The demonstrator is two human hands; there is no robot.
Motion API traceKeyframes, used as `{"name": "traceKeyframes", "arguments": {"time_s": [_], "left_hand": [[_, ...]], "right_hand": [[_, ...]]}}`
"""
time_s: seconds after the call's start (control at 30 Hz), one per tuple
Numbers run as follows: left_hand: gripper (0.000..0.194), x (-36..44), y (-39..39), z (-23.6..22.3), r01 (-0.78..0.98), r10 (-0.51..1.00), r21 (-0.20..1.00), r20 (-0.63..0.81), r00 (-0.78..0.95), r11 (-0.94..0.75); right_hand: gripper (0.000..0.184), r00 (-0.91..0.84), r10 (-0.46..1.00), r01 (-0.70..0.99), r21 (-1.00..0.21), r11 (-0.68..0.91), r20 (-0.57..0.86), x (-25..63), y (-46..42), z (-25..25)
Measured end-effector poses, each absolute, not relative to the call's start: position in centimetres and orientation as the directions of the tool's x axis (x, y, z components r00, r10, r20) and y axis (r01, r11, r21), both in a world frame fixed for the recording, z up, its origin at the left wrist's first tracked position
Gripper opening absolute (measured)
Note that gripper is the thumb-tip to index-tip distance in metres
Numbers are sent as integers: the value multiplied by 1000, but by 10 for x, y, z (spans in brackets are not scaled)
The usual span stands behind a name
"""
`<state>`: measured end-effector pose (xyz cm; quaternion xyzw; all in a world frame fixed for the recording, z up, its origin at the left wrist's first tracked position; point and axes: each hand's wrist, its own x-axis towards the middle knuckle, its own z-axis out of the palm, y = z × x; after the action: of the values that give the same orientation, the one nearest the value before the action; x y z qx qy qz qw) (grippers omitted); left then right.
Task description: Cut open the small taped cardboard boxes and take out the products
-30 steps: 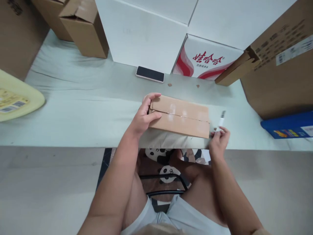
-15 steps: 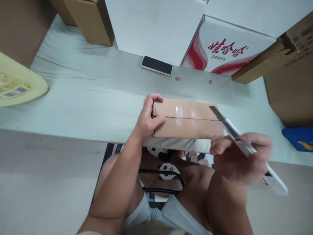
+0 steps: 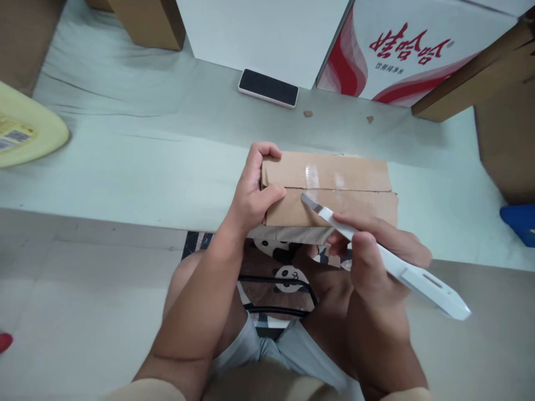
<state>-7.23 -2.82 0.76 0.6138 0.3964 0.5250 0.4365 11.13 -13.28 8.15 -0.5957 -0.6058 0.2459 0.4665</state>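
Observation:
A flat brown cardboard box (image 3: 334,189), its top seam sealed with clear tape, lies at the near edge of the pale green table (image 3: 137,167). My left hand (image 3: 253,192) grips the box's left end, fingers curled over the top edge and thumb on the top face. My right hand (image 3: 376,248) is closed on a white utility knife (image 3: 397,264). Its blade tip rests on the box top near the taped seam, left of centre.
A phone (image 3: 268,88) lies face up behind the box. White cartons (image 3: 267,28) and a red-printed carton (image 3: 401,50) stand at the back, brown cartons (image 3: 501,100) at right, a yellow object (image 3: 25,131) at left. A blue package (image 3: 520,223) sits at the far right.
My right hand lifted the white knife from the table at the box's right end, swung it over, and brought the blade down onto the box top. My left hand stayed on the box.

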Motion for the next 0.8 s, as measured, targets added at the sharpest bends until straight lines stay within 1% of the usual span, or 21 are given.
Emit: {"name": "traceKeyframes", "arguments": {"time_s": [0.07, 0.13, 0.23, 0.33, 0.47, 0.6, 0.7, 0.8], "left_hand": [[44, -72, -28, 7, 66, 940, 942, 318, 122, -328], [45, -72, -27, 6, 70, 942, 945, 309, 129, -319], [45, -72, -26, 4, 11, 949, 960, 275, 157, -280], [43, -70, -23, 0, -20, 956, 965, 260, 136, -260], [40, -65, -19, -7, 10, 958, 960, 277, 75, -278], [39, -63, -17, -8, 13, 959, 961, 276, 66, -277], [40, -64, -16, -6, -27, 966, 969, 246, 79, -245], [40, -65, -14, -4, -60, 977, 979, 198, 85, -193]], "right_hand": [[19, 128, 947, 517, -835, 189, 294, 110, -131, 81], [19, 109, 950, 552, -812, 188, 294, 110, -128, 81], [16, 130, 949, 573, -803, 164, 287, 112, -125, 81], [14, 164, 944, 559, -815, 149, 285, 112, -123, 81], [12, 165, 920, 592, -782, 197, 357, 110, -116, 78], [12, 98, 910, 658, -712, 244, 402, 106, -111, 77], [14, 119, 911, 637, -735, 234, 394, 108, -111, 74], [17, 223, 888, 573, -791, 215, 403, 117, -112, 68]]}}
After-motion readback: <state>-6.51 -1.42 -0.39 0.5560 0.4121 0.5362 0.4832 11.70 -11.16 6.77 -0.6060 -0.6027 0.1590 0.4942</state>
